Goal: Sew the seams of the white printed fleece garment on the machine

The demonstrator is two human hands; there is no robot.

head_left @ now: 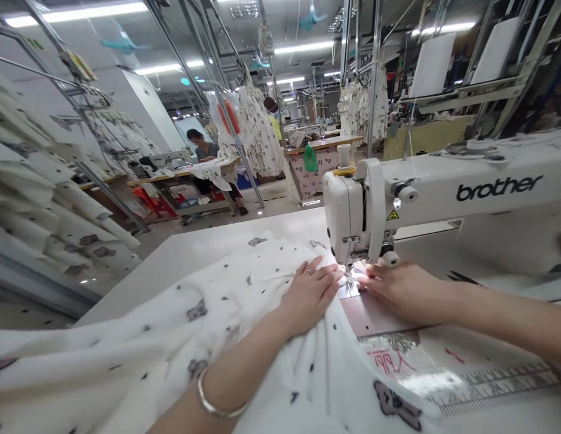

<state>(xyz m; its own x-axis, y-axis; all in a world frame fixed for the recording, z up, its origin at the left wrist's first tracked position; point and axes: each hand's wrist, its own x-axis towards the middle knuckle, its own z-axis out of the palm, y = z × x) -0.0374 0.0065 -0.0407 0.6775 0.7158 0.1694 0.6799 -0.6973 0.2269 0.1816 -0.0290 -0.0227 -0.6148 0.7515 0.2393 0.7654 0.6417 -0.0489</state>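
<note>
White printed fabric point(217, 289) with small dark marks and grey figures spreads over the table and reaches the needle of a white sewing machine point(346, 211). My left hand point(310, 295), with a ring and a bangle on its arm, lies flat on the fabric just left of the presser foot point(349, 282), fingers stretched out. To the right of the foot, my right hand point(400, 292) has its fingers drawn together close to the needle. Whatever sits between those fingertips is too small to make out. The machine's lamp lights the spot between both hands.
Scissors point(464, 277) lie behind my right forearm. A printed ruler point(502, 386) runs along the table's front right. Thread cones point(432, 63) stand above the machine. Hanging fabric point(49, 193) fills the left side; a person point(203, 147) sits at another table beyond.
</note>
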